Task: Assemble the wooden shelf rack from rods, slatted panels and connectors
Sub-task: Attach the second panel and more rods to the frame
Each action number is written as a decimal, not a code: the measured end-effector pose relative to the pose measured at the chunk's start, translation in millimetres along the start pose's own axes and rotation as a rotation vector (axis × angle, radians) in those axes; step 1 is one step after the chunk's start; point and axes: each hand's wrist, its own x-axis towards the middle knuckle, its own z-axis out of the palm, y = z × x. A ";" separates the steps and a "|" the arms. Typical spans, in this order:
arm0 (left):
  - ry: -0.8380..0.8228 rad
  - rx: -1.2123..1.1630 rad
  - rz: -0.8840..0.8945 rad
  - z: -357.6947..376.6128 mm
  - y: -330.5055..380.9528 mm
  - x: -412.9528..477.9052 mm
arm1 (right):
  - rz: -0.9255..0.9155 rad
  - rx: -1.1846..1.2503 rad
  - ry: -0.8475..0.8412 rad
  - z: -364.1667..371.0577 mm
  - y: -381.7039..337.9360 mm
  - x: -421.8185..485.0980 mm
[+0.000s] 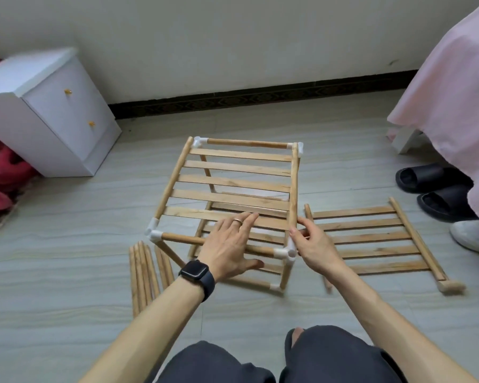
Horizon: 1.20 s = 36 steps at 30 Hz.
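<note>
The rack point(234, 168) stands on the floor point(67, 258) right in front of me. It is partly built, with one slatted shelf on top and another down low.

My left hand point(230, 241) lies flat and open on the top shelf, fingers straight, pressing on the front slats. My right hand point(315, 247) has its thumb and fingers curled round the side rod point(295, 189), just above the white corner connector point(285, 253).

I think the rack is light and a bit wobbly, because the rods only push into the plastic corners. The slats look thin and could snap, so I would hold the round rods close to the corners and not lean hard in the middle.

A spare panel point(371, 239) lies just beside the rack on my right. Loose rods point(145, 275) lie on my left.
</note>
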 end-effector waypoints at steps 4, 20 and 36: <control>-0.067 0.218 -0.207 -16.1 -73.6 -22.0 | -0.240 -0.381 0.239 -17.3 -4.5 -8.8; 0.096 0.164 -0.234 0.5 -88.3 -53.9 | -0.464 -1.104 0.043 5.7 -3.8 17.1; 0.024 0.173 -0.247 -1.5 -88.6 -52.5 | -0.555 -1.136 0.172 8.1 -3.4 17.8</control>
